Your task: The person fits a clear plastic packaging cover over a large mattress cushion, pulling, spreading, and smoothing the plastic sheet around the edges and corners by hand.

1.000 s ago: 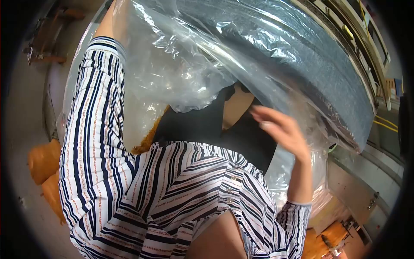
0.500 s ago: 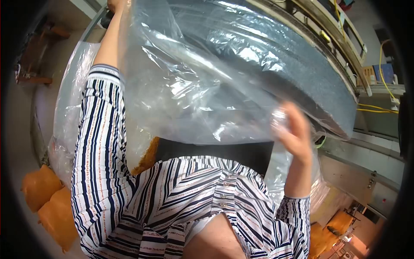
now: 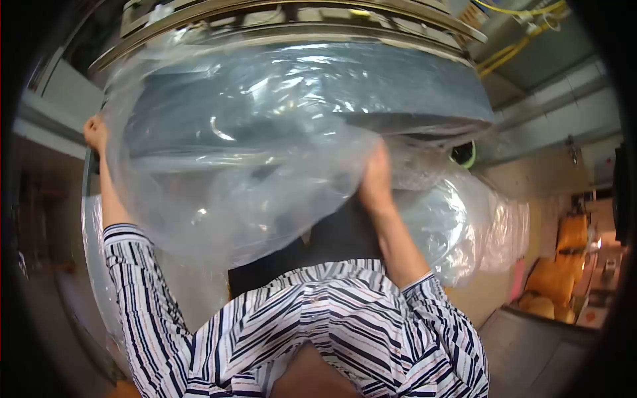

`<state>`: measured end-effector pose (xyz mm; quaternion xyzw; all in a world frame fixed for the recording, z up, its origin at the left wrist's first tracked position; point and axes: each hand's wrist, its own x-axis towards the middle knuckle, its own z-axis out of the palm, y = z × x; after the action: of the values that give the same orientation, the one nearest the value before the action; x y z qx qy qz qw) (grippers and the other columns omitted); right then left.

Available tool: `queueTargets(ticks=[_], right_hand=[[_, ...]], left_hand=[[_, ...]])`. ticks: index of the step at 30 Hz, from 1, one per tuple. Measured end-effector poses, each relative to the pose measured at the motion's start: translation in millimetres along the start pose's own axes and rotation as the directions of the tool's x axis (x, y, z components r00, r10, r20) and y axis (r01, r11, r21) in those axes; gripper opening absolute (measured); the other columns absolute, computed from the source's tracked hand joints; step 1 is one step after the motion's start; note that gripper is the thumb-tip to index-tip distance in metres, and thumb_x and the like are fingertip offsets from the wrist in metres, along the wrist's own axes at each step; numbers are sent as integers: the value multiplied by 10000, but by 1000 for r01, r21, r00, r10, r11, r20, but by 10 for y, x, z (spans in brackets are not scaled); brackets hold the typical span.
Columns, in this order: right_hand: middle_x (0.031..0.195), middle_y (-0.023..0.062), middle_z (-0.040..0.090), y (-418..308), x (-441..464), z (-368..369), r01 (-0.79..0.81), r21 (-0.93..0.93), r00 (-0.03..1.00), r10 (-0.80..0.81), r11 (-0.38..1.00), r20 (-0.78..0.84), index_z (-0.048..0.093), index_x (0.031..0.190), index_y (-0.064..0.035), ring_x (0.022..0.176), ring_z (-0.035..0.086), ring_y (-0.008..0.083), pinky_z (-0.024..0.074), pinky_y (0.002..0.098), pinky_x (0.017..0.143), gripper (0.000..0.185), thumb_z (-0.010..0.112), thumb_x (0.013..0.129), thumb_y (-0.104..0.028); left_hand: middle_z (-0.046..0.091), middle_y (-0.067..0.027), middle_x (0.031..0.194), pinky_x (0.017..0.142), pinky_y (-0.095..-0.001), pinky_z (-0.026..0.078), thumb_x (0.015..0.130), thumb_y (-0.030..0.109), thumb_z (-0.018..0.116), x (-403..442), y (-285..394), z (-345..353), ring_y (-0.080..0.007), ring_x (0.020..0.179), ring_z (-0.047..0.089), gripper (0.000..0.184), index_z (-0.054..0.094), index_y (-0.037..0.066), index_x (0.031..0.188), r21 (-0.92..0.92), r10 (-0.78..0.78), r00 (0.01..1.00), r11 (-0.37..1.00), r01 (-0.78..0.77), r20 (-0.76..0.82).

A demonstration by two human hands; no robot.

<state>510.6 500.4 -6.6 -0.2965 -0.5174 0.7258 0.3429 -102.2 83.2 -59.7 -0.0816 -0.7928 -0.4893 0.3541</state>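
A wide clear plastic sheet [image 3: 219, 199] hangs loose in front of me, creased and shiny. My right hand [image 3: 377, 178] is closed around its right edge, lifting it into a fold; the fingertips are partly hidden behind the film. My left hand [image 3: 96, 132] is raised at the far left, fingers curled, beside the sheet's left end. What it grips there is too small to make out. Behind the film lies a long blue-grey rounded surface [image 3: 411, 76], partly covered by the sheet.
A metal frame with rails [image 3: 279, 14] runs along the back. Yellow cables [image 3: 511, 56] hang at upper right. More clear film [image 3: 444, 225] lies bunched at my right. Orange seats [image 3: 554, 282] stand beyond, and a grey metal cabinet [image 3: 557, 106] is on the right.
My view has turned, bringing the rear frame level across the top. My right hand has moved inward along the sheet, pulling its edge into a fold. My left hand stays at the left end.
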Motion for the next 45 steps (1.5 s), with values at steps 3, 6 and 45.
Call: queueTargets(ticks=[3,6,45], right_hand=[[663,-55,396,-824,165,-638,350,-198,903,-386,916,-190,496,902,-104,508,348,43,302,201,440,112,423,938,-179],[684,-38,417,-1854,164,-1384,558,-576,599,-770,597,-218,497,947,-70,561,361,36,320,192,486,106,442,924,-158],[782,99,628,-1669,1869,-1414,103,-990,965,-251,94,77,647,885,-105,781,611,248,444,346,668,157,582,826,-236]], left_hand=[[652,-84,879,702,-284,478,854,202,600,100,-186,14,-165,769,602,231,613,0,965,32,36,999,999,-36,20],[640,-71,890,707,-261,470,876,204,595,139,-202,-24,-141,787,590,223,606,3,972,60,-17,998,998,14,53],[643,-92,954,777,-324,454,906,376,518,-310,993,-1193,-233,882,607,357,600,63,1056,541,11,992,837,-77,123]])
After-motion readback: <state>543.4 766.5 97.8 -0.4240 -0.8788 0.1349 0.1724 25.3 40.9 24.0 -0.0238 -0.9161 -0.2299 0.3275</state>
